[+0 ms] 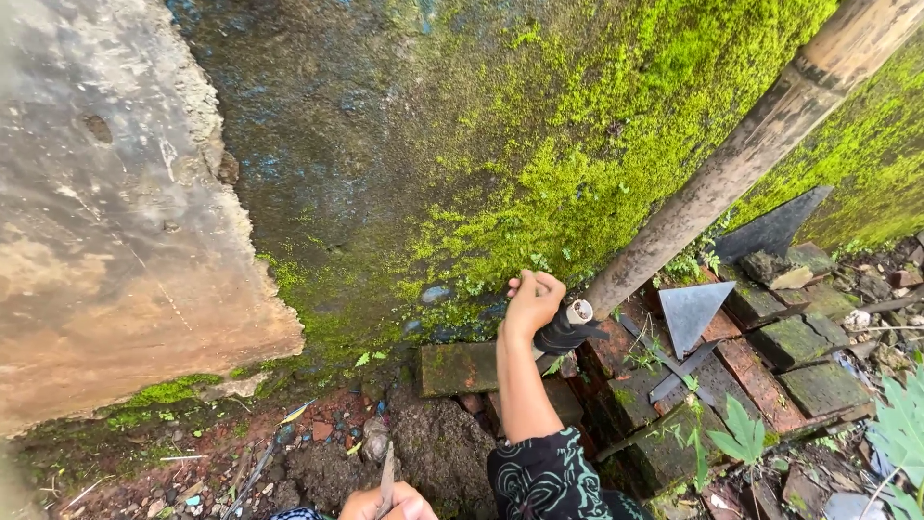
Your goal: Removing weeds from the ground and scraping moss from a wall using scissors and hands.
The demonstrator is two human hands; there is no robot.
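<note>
Right hand (532, 300) fisted round black tool handle (563, 332) at mossy wall (539, 164). Left hand (387, 503) pinches thin stick (387, 477), near soil (438, 448).

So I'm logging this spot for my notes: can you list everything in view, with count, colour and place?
wall: one, dark and moss-green, patch of bare plaster at left
bamboo pole: one, brown, leaning on wall at right
trowels: two grey triangular blades, right, on the bricks
bricks: many, red and mossy, lower right
soil: dark mound, bottom centre
right hand: grips a black-handled tool at the wall's foot
left hand: bottom edge, holds a thin stick
</note>
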